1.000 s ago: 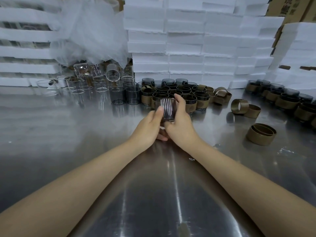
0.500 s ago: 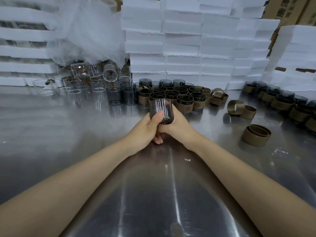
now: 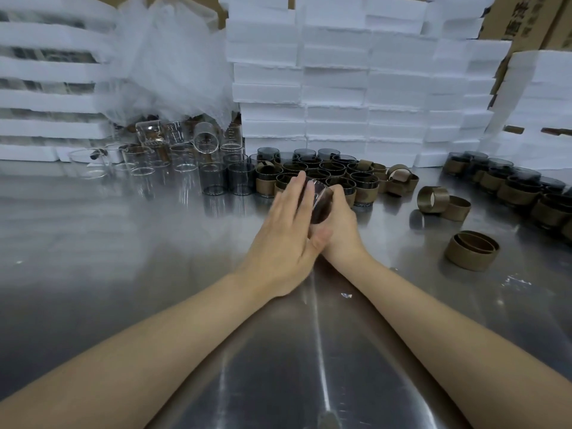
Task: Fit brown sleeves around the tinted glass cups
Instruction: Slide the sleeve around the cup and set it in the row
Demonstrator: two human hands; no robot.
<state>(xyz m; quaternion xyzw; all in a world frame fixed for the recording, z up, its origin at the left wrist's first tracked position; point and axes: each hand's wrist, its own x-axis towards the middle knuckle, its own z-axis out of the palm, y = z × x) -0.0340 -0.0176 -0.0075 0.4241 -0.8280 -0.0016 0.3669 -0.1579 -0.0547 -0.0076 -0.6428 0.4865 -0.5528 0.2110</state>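
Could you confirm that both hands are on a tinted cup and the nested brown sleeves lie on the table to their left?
Not quite: the nested sleeves lie to the right of the left hand and right hand, as the head view shows. Both hands are indeed on the cup.

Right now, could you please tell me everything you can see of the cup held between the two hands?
The tinted glass cup is a dark, see-through cylinder with a thin bright rim. It is tilted and held over the steel table, in front of the cluster of sleeved cups. The left hand presses straight fingers flat against its left side, while the right hand curls round it from below and right. Motion blur hides whether a brown sleeve is on it.
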